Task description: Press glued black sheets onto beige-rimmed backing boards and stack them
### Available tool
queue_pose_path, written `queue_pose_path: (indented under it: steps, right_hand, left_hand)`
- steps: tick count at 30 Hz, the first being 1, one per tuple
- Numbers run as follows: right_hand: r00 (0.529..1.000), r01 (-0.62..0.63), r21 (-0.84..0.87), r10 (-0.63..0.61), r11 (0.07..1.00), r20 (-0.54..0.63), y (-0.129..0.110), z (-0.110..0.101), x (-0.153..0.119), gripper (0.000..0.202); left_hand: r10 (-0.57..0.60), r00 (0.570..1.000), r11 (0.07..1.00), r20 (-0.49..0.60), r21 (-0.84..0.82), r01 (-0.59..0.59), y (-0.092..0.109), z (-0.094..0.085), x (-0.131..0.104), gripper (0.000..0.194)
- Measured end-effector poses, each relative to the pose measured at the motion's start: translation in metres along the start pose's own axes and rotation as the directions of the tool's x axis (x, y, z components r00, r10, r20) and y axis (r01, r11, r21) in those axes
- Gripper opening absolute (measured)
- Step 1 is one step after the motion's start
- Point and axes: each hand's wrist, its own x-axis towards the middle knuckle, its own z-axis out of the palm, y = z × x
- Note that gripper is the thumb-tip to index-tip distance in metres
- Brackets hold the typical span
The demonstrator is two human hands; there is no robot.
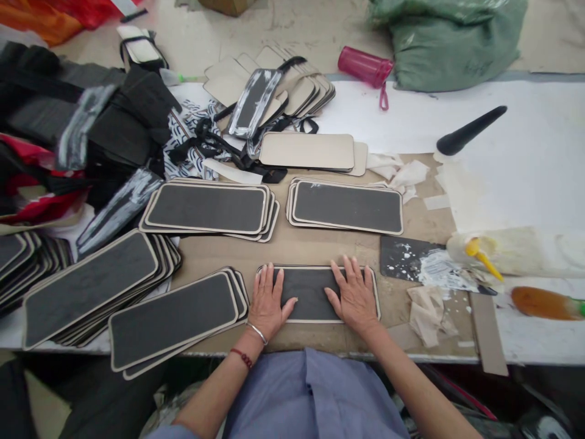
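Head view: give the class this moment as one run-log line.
left hand: open on dark panel, left end; right hand: open on same panel, right end; beyond: left stack, right stack; farther: pink bottle

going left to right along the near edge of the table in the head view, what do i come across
cut-off panel stack → tall panel stack → short panel stack → left hand → right hand, both on one dark panel → crumpled scrap → flat strip → amber bottle-like object

Dark panel point(305, 296): partly hidden under left hand point(268, 302), right hand point(357, 297)
Green bag point(457, 49), beyond panel: top cut off
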Motion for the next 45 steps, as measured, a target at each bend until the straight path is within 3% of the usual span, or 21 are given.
queue_pose_path:
  steps: [15, 19, 24, 27, 30, 32, 34, 37, 42, 45]
  right_hand:
    - [0.999, -0.007, 0.015, 0.006, 1.000, 0.045, 0.003, 0.005, 0.003, 0.056]
    - [1.000, 0.012, -0.012, -0.012, 1.000, 0.013, 0.004, 0.007, 0.001, 0.054]
    - [0.999, 0.034, -0.039, -0.035, 0.999, -0.026, 0.004, 0.011, 0.000, 0.053]
    - [0.998, 0.049, -0.050, -0.051, 0.998, -0.043, 0.004, 0.012, -0.001, 0.053]
    - [0.996, 0.053, -0.060, -0.057, 0.997, -0.067, 0.005, 0.014, -0.002, 0.053]
    - [0.995, 0.051, -0.064, -0.056, 0.997, -0.083, 0.004, 0.014, -0.003, 0.053]
    - [0.994, 0.051, -0.057, -0.056, 0.997, -0.095, 0.002, 0.014, -0.004, 0.055]
    - [0.990, 0.038, -0.011, -0.039, 0.999, -0.138, 0.007, 0.012, -0.005, 0.056]
    - [0.938, -0.179, 0.073, 0.193, 0.981, -0.287, 0.042, 0.006, -0.026, 0.042]
    - [0.934, -0.251, 0.055, 0.257, 0.966, -0.247, 0.060, 0.010, -0.049, 0.037]
  left_hand:
    - [-0.014, 0.998, 0.998, 0.064, 0.057, 0.011, 0.001, 0.000, 0.001, 0.072]
    - [-0.063, 0.995, 0.996, 0.082, 0.074, 0.057, 0.010, -0.005, 0.003, 0.066]
    - [0.127, 0.978, 0.990, 0.164, -0.083, -0.114, 0.039, -0.006, 0.012, 0.056]
    - [0.153, 0.976, 0.983, 0.153, -0.123, -0.134, 0.049, -0.001, 0.016, 0.056]
    - [0.172, 0.977, 0.980, 0.130, -0.126, -0.156, 0.046, 0.004, 0.014, 0.059]
    - [0.140, 0.986, 0.986, 0.088, -0.109, -0.130, 0.039, 0.005, 0.009, 0.060]
    - [0.030, 1.000, 0.996, 0.007, -0.080, -0.029, 0.029, 0.006, 0.000, 0.059]
    - [-0.144, 0.982, 0.987, -0.124, -0.088, 0.133, 0.011, 0.006, -0.017, 0.060]
    - [-0.283, 0.943, 0.952, -0.175, -0.173, 0.254, -0.011, 0.011, -0.049, 0.057]
    - [-0.278, 0.941, 0.954, -0.192, -0.173, 0.246, -0.012, 0.015, -0.058, 0.057]
